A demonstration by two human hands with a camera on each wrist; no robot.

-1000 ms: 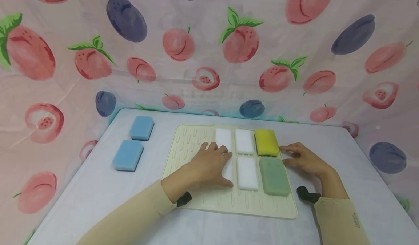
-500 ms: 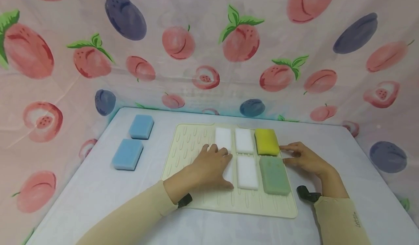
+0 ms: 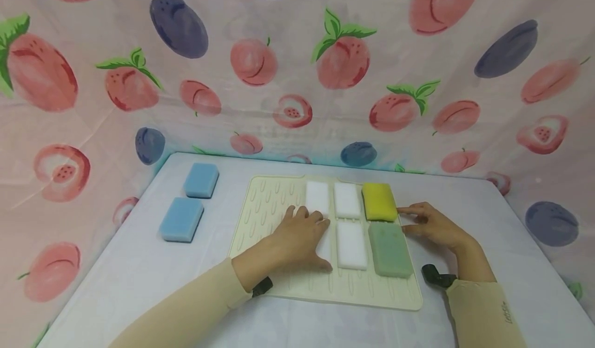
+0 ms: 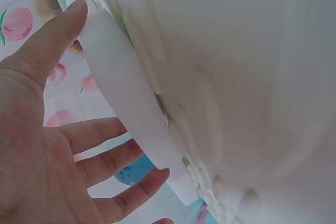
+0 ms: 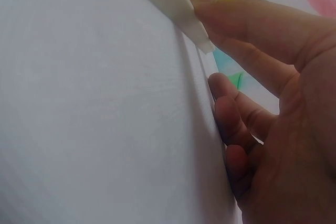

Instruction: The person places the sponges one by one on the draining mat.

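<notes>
My left hand (image 3: 297, 239) spans a white sponge (image 4: 126, 87) lying on the cream ridged drying mat (image 3: 265, 203). Its thumb is at the sponge's near end and its fingers at the far end and side; the back of the hand hides much of the sponge in the head view. My right hand (image 3: 434, 226) is at the mat's right edge, index finger and thumb touching it beside the yellow sponge (image 3: 379, 202) and the green sponge (image 3: 390, 250). The other right fingers bend loosely near the white tabletop. More white sponges (image 3: 346, 201) lie in rows between the hands.
Two blue sponges (image 3: 201, 180) lie on the white table (image 3: 139, 275), left of the mat. Behind the table hangs a fruit-printed cloth (image 3: 288, 43). Dark wrist devices (image 3: 437, 277) sit by both cuffs.
My left hand has shifted very slightly toward me and to the right, still at the same white sponge. The right hand stays at the mat's edge.
</notes>
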